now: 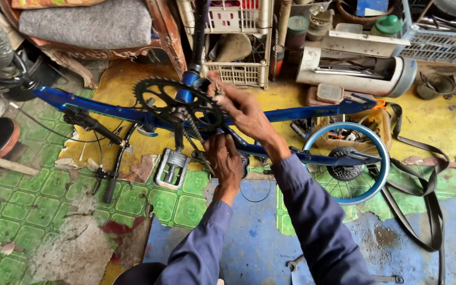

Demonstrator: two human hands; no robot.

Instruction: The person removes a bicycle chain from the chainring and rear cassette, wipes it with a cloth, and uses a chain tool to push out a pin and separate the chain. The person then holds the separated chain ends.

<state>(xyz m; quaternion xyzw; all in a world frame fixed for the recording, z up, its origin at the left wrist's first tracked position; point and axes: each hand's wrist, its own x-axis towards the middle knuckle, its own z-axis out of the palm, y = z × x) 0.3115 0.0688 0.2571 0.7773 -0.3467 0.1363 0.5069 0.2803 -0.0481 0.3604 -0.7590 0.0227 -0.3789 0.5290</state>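
A blue bicycle frame lies upside down on the floor. Its black toothed chainring sits in the middle with a chain hanging off it. My right hand grips the chainring's right side where the chain meets the teeth. My left hand is lower, closed around the chain or crank area under the chainring; what it grips is hidden. A silver pedal on a black crank points towards me. The blue-rimmed rear wheel with its cassette is at the right.
Black handlebars lie at the left. A loose black inner tube or strap curls at the right. White plastic crates and tool clutter line the back. A wrench lies on the blue mat near me.
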